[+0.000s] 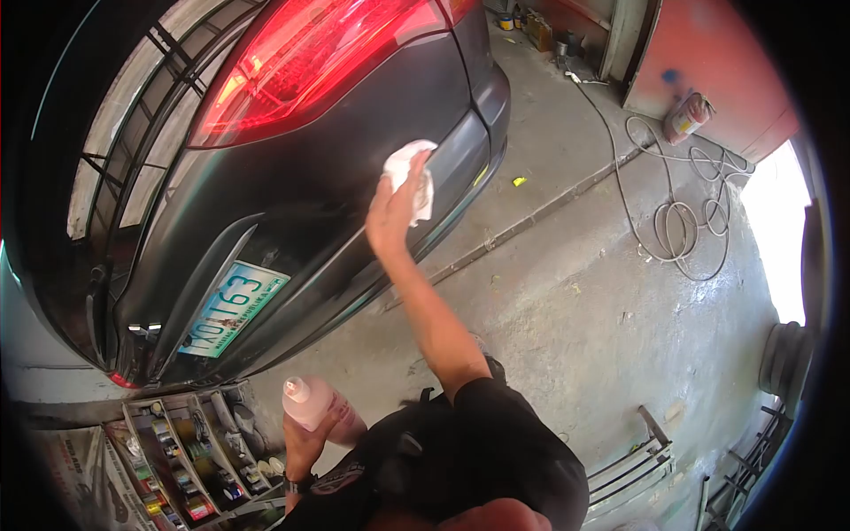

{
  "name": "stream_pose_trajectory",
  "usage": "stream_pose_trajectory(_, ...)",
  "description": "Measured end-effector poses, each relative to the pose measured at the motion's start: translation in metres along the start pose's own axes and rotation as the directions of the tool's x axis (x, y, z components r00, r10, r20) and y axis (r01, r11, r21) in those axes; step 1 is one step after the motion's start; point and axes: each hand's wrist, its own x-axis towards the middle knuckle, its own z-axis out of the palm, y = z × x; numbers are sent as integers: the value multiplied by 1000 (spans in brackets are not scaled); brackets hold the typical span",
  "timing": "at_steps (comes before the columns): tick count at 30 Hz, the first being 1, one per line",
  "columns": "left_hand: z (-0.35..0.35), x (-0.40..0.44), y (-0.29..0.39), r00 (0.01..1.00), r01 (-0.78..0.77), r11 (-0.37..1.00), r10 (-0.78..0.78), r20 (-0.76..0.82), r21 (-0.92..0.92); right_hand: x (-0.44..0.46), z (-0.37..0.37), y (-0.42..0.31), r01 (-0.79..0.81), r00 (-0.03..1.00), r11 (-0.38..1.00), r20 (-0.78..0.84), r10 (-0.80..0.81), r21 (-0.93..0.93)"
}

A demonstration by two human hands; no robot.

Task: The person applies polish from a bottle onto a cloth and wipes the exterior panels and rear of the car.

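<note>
My right hand (pixel 391 212) reaches forward and presses a white cloth (pixel 409 173) against the rear of a dark car (pixel 328 195), on the bumper below the red tail light (pixel 319 66). Its fingers lie over the cloth, and part of the cloth hangs below the hand. Close to my body, my left hand (pixel 307 438) is wrapped round a pinkish squeeze bottle (pixel 320 409) with a pale nozzle cap, tilted to the left. The licence plate (pixel 235 310) sits to the left of my right hand.
A shelf rack (pixel 181 460) with cans and small containers stands at the lower left. A coiled hose (pixel 677 226) lies on the concrete floor (pixel 549 301) at right, near a worn container (pixel 688 118). A metal rack (pixel 633 473) is at lower right.
</note>
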Motion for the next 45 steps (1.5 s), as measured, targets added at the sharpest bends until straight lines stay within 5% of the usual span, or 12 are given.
stream_pose_trajectory(5,-20,-8,-12,998,-19,997,14,-63,-81,82,-12,32,126,985,991,-114,-129,-40)
stream_pose_trajectory(8,-42,-23,-33,991,-1,998,-7,-135,-63,155,-29,48,-13,993,993,-117,28,121)
stream_pose_trajectory(15,-86,-32,-86,995,-47,984,31,-95,-172,0,59,-46,240,942,970,-230,-244,-47)
stream_pose_trajectory(17,-96,-32,-91,994,-41,981,21,-105,-192,-35,97,-92,402,908,912,-163,-386,82)
stream_pose_trajectory(19,-106,-34,-93,993,-50,982,29,-115,-180,-66,110,-108,623,779,747,98,-619,-234)
stream_pose_trajectory(21,-113,-32,-104,990,-62,978,34,-140,-201,-54,94,-89,633,774,748,193,-603,-199)
stream_pose_trajectory(28,-121,-68,-163,977,-19,954,-45,-206,-301,-52,57,3,121,966,927,-173,-192,-355)
stream_pose_trajectory(31,-116,-64,-160,983,-54,965,7,-182,-258,-80,92,-30,377,915,896,-57,-400,-234)
stream_pose_trajectory(32,-112,-63,-156,984,-72,969,31,-173,-237,-91,92,-32,492,871,762,235,-432,-421)
stream_pose_trajectory(36,-105,-58,-133,991,-30,931,-20,-133,-363,-76,59,-33,859,430,460,805,-409,-225)
stream_pose_trajectory(42,-108,-73,-138,975,-52,941,-25,-221,-333,-72,34,8,841,534,382,697,-479,-383)
stream_pose_trajectory(45,-104,-70,-144,978,-50,936,-24,-206,-348,-88,74,-35,906,367,376,804,-468,-195)
